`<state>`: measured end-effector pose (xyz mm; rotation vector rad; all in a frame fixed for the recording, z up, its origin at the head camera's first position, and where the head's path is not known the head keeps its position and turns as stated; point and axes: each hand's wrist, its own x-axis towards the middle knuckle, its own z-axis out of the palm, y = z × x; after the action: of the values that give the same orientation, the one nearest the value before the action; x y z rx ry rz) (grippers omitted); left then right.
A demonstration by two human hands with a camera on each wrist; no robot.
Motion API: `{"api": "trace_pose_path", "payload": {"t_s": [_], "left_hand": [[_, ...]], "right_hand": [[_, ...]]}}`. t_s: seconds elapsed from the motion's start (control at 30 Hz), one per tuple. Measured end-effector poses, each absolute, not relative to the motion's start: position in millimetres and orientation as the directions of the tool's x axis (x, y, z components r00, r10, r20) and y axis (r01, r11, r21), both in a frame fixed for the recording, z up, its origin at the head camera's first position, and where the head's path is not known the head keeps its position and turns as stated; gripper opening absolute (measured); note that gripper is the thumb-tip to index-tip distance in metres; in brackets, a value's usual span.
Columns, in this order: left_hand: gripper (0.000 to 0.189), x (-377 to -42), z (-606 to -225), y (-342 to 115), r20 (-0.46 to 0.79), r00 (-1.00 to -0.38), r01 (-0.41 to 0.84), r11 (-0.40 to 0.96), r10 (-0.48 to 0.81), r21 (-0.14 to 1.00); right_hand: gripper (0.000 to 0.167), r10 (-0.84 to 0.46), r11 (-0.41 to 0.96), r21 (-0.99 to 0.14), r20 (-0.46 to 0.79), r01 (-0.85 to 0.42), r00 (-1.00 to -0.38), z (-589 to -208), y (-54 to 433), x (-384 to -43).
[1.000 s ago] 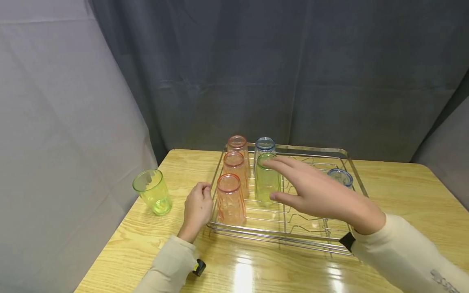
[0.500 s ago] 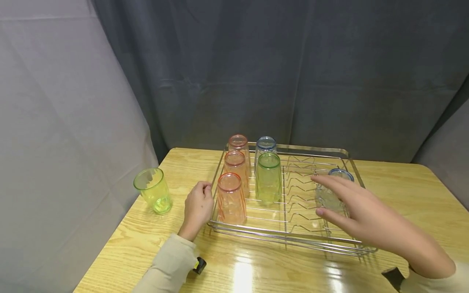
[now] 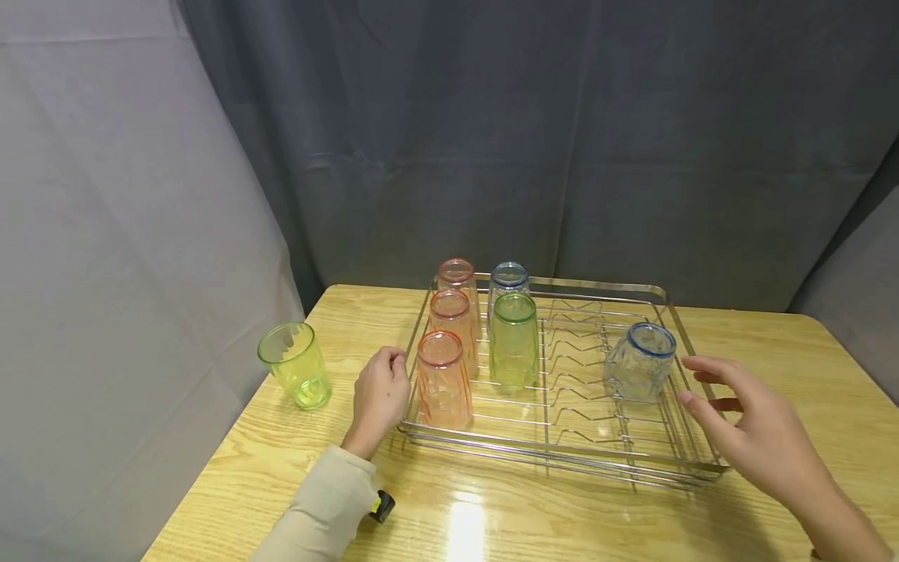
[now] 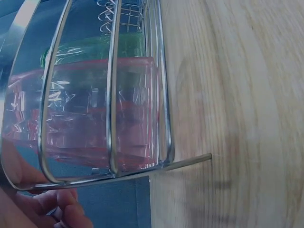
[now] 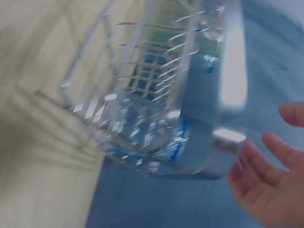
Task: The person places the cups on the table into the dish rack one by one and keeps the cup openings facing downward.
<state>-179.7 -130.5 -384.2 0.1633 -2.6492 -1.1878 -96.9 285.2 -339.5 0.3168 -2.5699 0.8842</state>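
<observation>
My left hand (image 3: 381, 398) grips the left side rail of a metal dish rack (image 3: 562, 448); in the left wrist view its curled fingers (image 4: 71, 213) show at the wire frame. Upside down on the rack's left side stand several tumblers: an orange one (image 3: 445, 390) in front with two more behind it, a green one (image 3: 515, 351), and a clear blue-rimmed one (image 3: 509, 277) at the back. A shorter blue-rimmed glass (image 3: 641, 371) sits at the right. Beside the rack's right rim my right hand (image 3: 758, 429) holds nothing, fingers loosely bent. The right wrist view is blurred.
A green glass (image 3: 298, 371) stands upright on the wooden table (image 3: 281, 484), left of my left hand. Dark grey cloth (image 3: 492, 156) hangs behind the table, and pale cloth (image 3: 126, 273) hangs at the left. A small black device (image 3: 382, 507) sits at my left wrist.
My right hand has moved right, from the green tumbler past the short blue-rimmed glass to the rack's right side. My left hand has stayed at the left rail.
</observation>
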Motion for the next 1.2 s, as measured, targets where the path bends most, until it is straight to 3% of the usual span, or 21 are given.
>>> {"api": "trace_pose_path", "payload": {"t_s": [0.27,0.53,0.87,1.0,1.2], "left_hand": [[0.037,-174.8,-376.9,-132.9,0.258,-0.94,0.022,0.714,-0.224,0.7],[0.036,-159.4,-354.6,-145.9,0.399,-0.901,0.139,0.757,-0.171,0.638],[0.033,-161.0,-328.2,-192.8,0.537,-0.816,0.188,0.781,-0.213,0.596],[0.035,-171.3,-323.3,-217.9,0.557,-0.798,0.15,0.818,-0.232,0.555],[0.045,-181.8,-320.4,-245.9,0.483,-0.852,0.083,0.858,-0.203,0.507]], "right_hand": [[0.061,0.007,0.82,-0.55,0.284,-0.157,-0.959,-362.5,297.9,-104.5],[0.081,0.058,0.809,-0.588,0.107,-0.016,-0.993,-371.1,301.1,-116.3],[0.086,0.025,0.796,-0.599,-0.112,0.088,-0.993,-373.0,301.2,-122.4],[0.089,0.026,0.792,-0.601,-0.143,0.108,-0.989,-376.8,301.5,-121.7],[0.087,0.027,0.789,-0.608,-0.107,0.087,-0.994,-381.4,302.4,-121.7]]}}
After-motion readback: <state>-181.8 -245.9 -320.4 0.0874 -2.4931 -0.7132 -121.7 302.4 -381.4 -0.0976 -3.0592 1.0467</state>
